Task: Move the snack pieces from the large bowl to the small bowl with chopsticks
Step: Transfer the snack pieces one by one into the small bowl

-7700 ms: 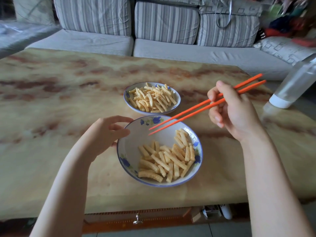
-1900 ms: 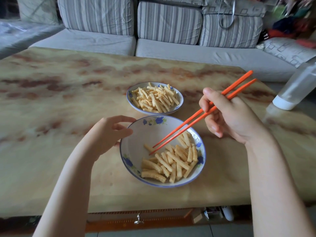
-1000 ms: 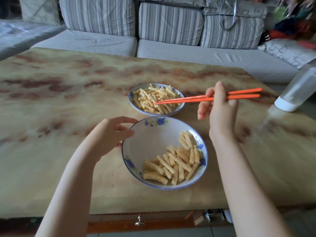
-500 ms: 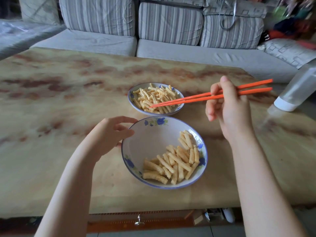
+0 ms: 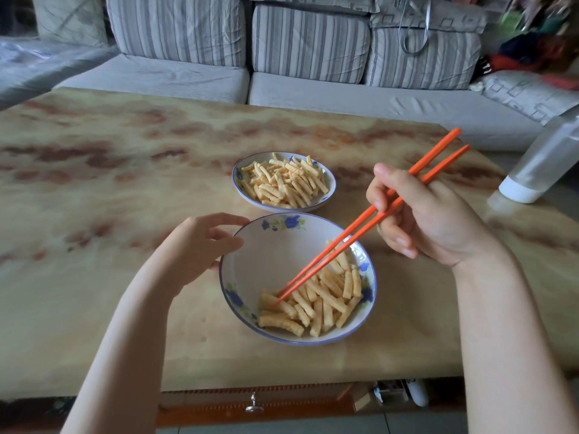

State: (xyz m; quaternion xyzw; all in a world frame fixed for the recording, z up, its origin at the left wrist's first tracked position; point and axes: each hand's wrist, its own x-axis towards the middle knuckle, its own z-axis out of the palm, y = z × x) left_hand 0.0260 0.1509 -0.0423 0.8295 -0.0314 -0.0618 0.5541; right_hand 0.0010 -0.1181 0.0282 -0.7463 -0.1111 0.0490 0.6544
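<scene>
Orange chopsticks (image 5: 360, 233), one pair. They were gripped in my right hand (image 5: 429, 220), with thumb and curled fingers closed round the shafts.

Change logged: half a second before, the pair lay nearly level with the tips over the small bowl (image 5: 330, 180). At this moment they slanted down into the large bowl (image 5: 269, 255), tips close together among the snack pieces (image 5: 316, 302) at the near-left edge of the pile. I could not tell whether a piece was already pinched.

Large bowl, white with blue flowers. It sat nearest me on the marbled table (image 5: 125, 170). My left hand (image 5: 200, 249) held its far-left rim, thumb and fingers curled against the edge (steadying, I judged, not lifting).

Snack pieces, ridged and pale yellow, two lots. The remaining lot lay in the near-right half of the large bowl, and the far-left half was bare. The delivered lot was heaped in the small bowl, just beyond the large one.

Reading: one drop-off looked finished and the next pick-up was starting. A good share was still left to move.

Also present: a clear bottle (image 5: 545, 164) at the right edge of the table and a striped sofa (image 5: 313, 92) behind it.
</scene>
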